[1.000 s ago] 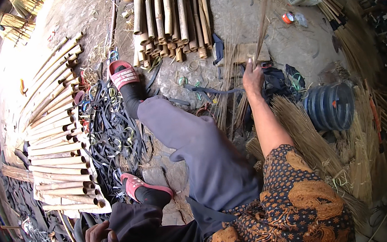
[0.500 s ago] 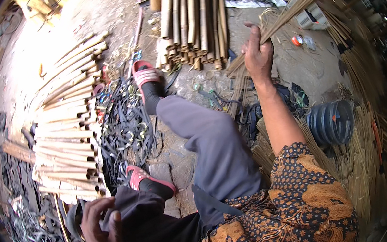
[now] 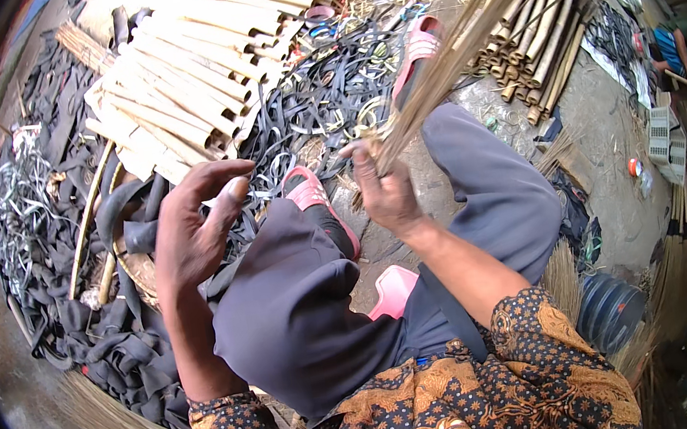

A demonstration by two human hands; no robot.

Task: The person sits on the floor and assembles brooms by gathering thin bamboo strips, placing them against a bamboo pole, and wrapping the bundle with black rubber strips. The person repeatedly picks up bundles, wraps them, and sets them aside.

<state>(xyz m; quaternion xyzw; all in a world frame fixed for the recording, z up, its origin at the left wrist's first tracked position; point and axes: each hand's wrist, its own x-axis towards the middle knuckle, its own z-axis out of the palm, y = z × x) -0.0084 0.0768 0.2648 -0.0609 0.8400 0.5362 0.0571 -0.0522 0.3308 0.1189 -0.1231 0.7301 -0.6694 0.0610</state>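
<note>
A long bundle of thin, stiff brown broom bristles [image 3: 462, 57] slants up and to the right in front of me. My right hand [image 3: 389, 192] is closed around its lower end, above the space between my knees. My left hand [image 3: 194, 222] is raised over my left knee, its thumb and fingers apart with nothing between them. Beyond the left hand, cut bamboo tubes [image 3: 177, 89] lie side by side on a pale sheet. Dark rubber strips [image 3: 325, 85] spread in a tangle between those tubes and my pink sandals [image 3: 305, 192].
More bamboo tubes [image 3: 540, 20] are stacked at the far right. Black rubber scraps [image 3: 102, 310] heap up at the left. A bluish plastic jug [image 3: 610, 313] lies by my right side, a white crate [image 3: 665, 139] farther out. Between my legs is a pink plastic thing [image 3: 392, 291]. Another person [image 3: 677, 53] sits far right.
My right hand has brought the bristle bundle inward from the far right. My left hand has risen and moved toward the middle. The view has turned to the left.
</note>
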